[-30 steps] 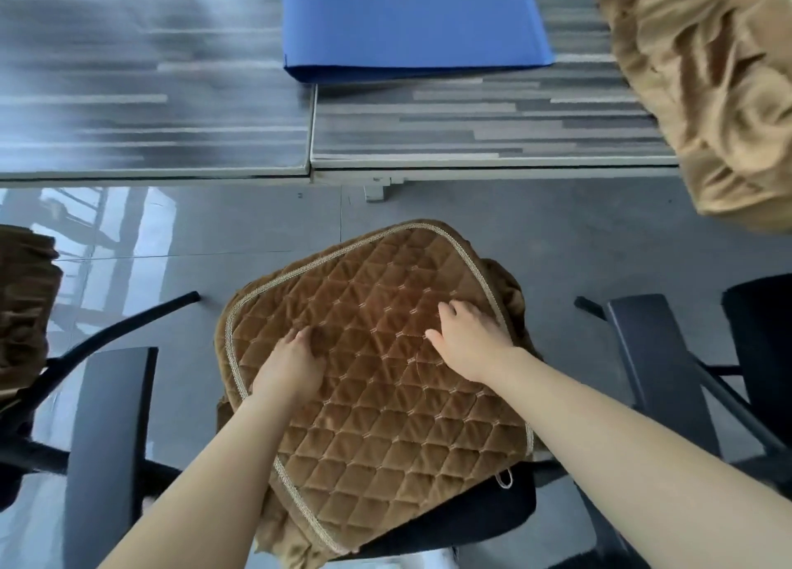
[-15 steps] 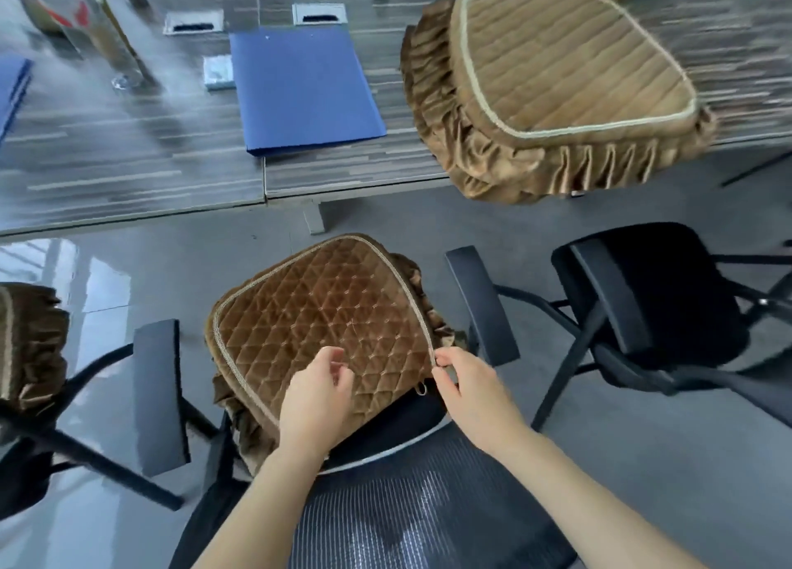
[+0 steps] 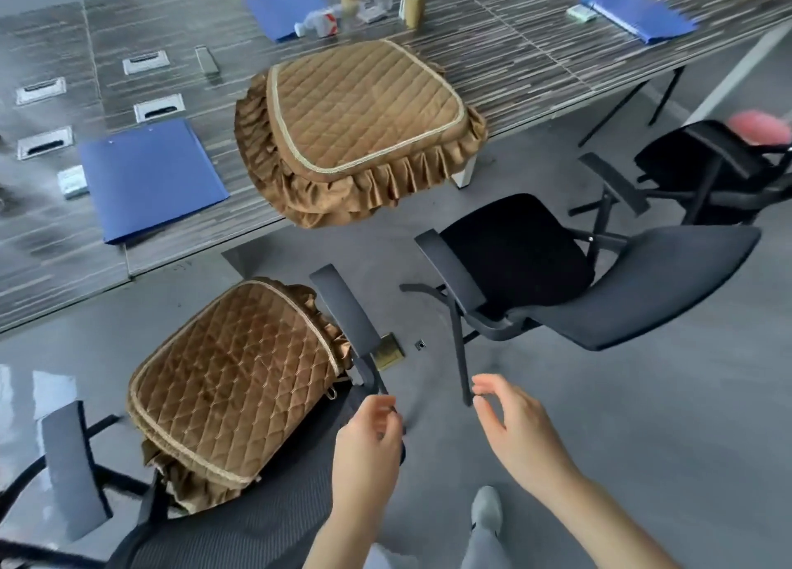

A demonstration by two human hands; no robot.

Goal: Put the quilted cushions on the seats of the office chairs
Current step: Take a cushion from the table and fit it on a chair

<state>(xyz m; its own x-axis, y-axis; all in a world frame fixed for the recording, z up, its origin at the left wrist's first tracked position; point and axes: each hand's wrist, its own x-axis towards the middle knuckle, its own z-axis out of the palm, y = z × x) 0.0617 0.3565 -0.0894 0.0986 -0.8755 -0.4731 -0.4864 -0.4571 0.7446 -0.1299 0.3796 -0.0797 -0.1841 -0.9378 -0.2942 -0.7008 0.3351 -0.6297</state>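
On the striped grey table edge (image 3: 535,75) a brown quilted cushion with ruffled skirt (image 3: 364,114) is left overhanging, judged soft, light, floppy, best gripped at opposite piped rims, while left hand (image 3: 364,448) and right hand (image 3: 514,427) are held half-open, empty.

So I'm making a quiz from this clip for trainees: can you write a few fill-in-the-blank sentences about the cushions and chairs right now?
1. The spare quilted cushion rests on the ____, overhanging its edge.
2. The chair with the bare black seat stands to the ____ of the chair with the fitted cushion.
3. The left hand and right hand hold ____.
4. The folders are ____ in colour.

Missing words: table; right; nothing; blue
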